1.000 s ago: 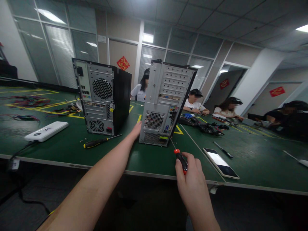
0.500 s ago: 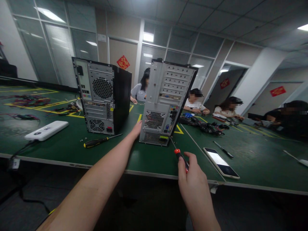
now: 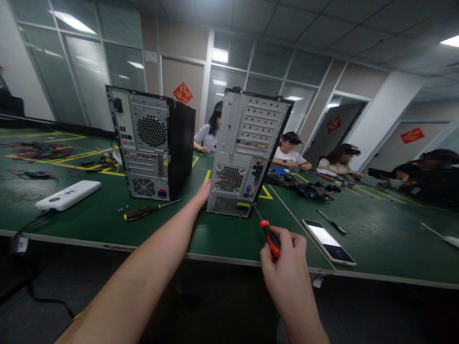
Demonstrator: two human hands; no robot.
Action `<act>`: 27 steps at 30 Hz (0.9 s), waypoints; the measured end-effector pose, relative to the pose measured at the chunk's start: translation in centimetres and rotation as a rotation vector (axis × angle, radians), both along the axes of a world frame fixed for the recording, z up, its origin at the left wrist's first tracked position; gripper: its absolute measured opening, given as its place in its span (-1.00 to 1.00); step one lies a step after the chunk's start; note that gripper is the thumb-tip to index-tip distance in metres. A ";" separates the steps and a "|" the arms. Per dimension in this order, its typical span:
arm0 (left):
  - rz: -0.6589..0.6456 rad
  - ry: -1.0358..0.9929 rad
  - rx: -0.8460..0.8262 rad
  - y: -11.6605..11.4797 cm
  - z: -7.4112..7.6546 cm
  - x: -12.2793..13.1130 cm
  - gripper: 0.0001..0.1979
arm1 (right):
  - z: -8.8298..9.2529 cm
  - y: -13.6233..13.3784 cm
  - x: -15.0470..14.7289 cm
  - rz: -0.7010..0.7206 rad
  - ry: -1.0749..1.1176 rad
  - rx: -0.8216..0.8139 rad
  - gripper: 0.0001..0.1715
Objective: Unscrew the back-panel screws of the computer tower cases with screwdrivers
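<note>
A grey computer tower [image 3: 231, 153] stands upright with its rear panel towards me. My right hand [image 3: 287, 255] grips a red and black screwdriver [image 3: 269, 239] by its handle, thumb on one side and fingers on the other. The shaft slants up to the lower right corner of that tower's rear; the tip's exact contact is too small to make out. My left hand [image 3: 203, 193] is against the tower's lower left side, its fingers hidden behind the case. To the left stands a second, black-sided computer tower [image 3: 182, 148], touched by neither hand.
A yellow and black screwdriver [image 3: 143, 212] lies by a few small screws. Left of it rests a white power bank [image 3: 68, 195] with a cable. A phone [image 3: 328, 242], a pen-like tool [image 3: 332, 221] and black cables [image 3: 308, 188] lie rightward. Several people sit across the green table [image 3: 222, 239].
My right hand's fingers have shifted round the screwdriver handle, which shows more red and appears turned. My left hand and both towers stay nearly where they were.
</note>
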State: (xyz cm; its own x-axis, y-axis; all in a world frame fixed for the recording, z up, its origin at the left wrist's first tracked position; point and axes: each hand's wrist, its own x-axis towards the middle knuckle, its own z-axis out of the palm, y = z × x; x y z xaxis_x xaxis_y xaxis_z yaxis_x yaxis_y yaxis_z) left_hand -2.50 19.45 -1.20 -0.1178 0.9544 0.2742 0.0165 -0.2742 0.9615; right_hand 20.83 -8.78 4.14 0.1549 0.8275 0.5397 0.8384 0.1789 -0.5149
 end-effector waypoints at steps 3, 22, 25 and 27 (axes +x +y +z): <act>-0.018 -0.006 -0.022 0.1 -0.1 0.0 -0.56 | 0.2 -0.1 -0.2 -0.017 -0.010 -0.017 -0.62; -0.032 -0.008 -0.025 -0.4 0.2 0.0 -0.50 | 0.6 -0.3 -0.3 -0.037 -0.052 -0.044 -0.52; -0.043 -0.006 -0.013 0.0 -0.1 -0.1 -0.50 | 0.5 -0.1 -0.2 -0.032 -0.044 -0.045 -0.49; -0.031 0.012 -0.020 0.4 -0.2 -0.1 -0.51 | 0.4 0.0 -0.2 -0.025 -0.031 -0.045 -0.47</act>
